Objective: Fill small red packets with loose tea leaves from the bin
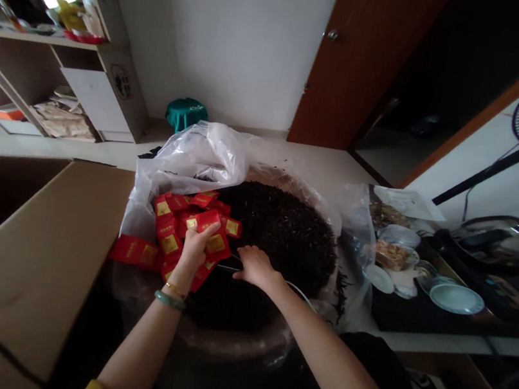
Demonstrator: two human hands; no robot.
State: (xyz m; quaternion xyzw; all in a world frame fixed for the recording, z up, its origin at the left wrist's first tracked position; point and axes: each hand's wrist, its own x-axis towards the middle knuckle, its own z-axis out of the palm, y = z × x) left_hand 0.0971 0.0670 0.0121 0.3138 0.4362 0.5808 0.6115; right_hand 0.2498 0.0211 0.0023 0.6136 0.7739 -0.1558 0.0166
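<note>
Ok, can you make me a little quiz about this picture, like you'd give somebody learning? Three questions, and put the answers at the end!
1. Pick one: what is the left hand holding?
a) a white bowl
b) a red packet
c) a sheet of paper

2. True or false: the green bangle is on the left arm.

3. Fill in the missing word: the loose dark pieces lie inside a big liner made of see-through ____.

Key: 1. b; 2. true; 3. plastic.
</note>
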